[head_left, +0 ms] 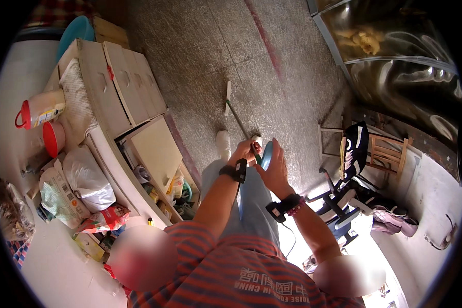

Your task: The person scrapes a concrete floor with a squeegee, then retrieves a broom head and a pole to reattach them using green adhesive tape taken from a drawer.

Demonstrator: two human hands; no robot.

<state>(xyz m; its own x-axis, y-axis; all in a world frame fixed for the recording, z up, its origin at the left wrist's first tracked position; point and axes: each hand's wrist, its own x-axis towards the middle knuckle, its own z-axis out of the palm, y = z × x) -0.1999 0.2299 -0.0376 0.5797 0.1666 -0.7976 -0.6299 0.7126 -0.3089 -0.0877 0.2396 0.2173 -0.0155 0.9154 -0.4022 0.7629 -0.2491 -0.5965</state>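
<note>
My left hand (247,150) is closed around a thin long handle (238,121), grey with green parts, held out in front of my legs. At its far end, over the floor, is a narrow white head (228,97) like that of a flat mop or squeegee; I cannot tell which. Close beside it, my right hand (275,173) has its thumb and fingers on either side of a smooth light-blue round-edged object (267,155). This blue object sits next to the upper end of the handle; whether the two are joined is hidden.
Left stands a light cabinet (100,87) with an open compartment (177,190) full of items. A counter carries a red-lidded jar (45,109), plastic bags (90,177) and packets. To the right are a wooden chair (387,154), a wheeled chair base (339,210) and a plastic-covered frame (395,51).
</note>
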